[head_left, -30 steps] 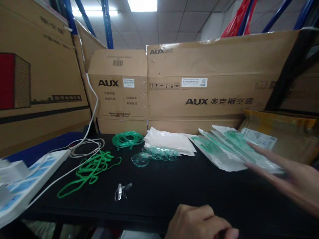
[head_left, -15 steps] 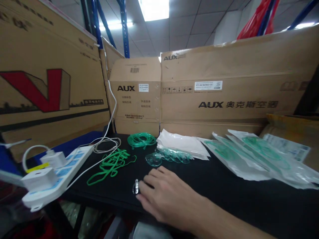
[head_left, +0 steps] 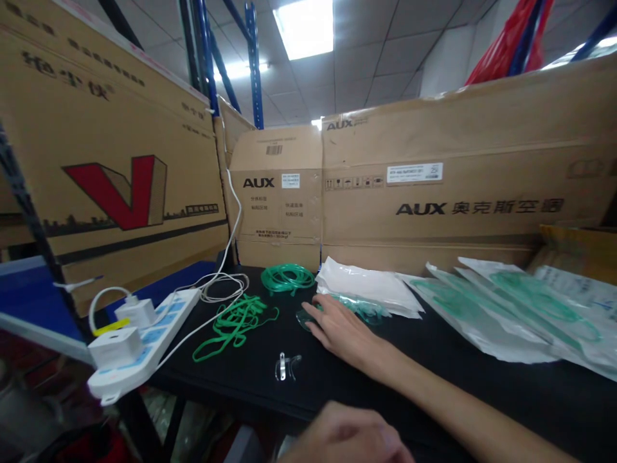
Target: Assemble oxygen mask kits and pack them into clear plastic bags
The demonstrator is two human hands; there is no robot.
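My right hand (head_left: 340,331) reaches in from the lower right across the black table (head_left: 434,379). Its fingers lie stretched out and flat on a small pile of clear green masks (head_left: 369,310). Just behind the masks sits a stack of white plastic bags (head_left: 366,283). A coil of green tubing (head_left: 286,278) and a heap of green elastic straps (head_left: 231,325) lie to the left of the hand. A small clear clip (head_left: 284,365) rests in front of it. My left hand (head_left: 344,437) is blurred at the bottom edge, its fingers not readable.
Several sealed packets with green contents (head_left: 482,308) fan out on the right. A white power strip (head_left: 139,341) with chargers and white cables lies at the table's left edge. Large cardboard boxes (head_left: 434,193) wall in the back and left.
My right hand left the packets on the right, passed the clear clip, and now rests on the masks. The view has swung left. My left hand stays low at the bottom edge.
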